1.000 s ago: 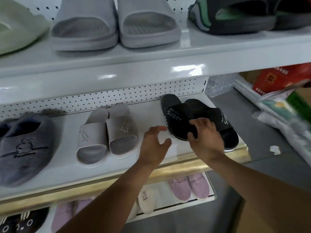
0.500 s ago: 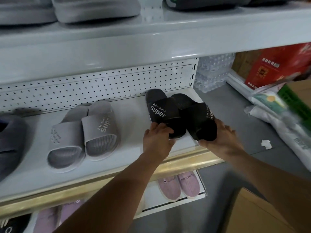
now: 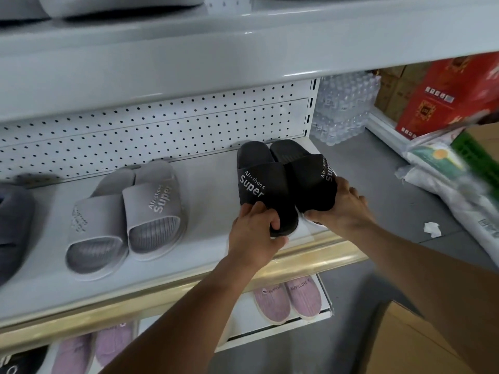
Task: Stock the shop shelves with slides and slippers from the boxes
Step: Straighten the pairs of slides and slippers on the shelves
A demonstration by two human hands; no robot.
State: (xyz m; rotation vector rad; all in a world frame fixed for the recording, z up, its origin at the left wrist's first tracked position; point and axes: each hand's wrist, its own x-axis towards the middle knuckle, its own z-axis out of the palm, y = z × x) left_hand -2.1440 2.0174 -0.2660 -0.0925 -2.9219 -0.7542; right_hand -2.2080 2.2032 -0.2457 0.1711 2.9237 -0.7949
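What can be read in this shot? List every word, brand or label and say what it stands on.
"Air-shoes Super": strap of the left black slide, gripped by the left hand.
"Air-shoes Super", partly covered: strap of the right black slide, held by the right hand.
"Air-shoes Super": strap of a grey slide.
Print on the pink slippers and the red carton: too small or blurred to read.

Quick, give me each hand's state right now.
Left hand: grips the toe of the left black slide.
Right hand: grips the toe of the right black slide.
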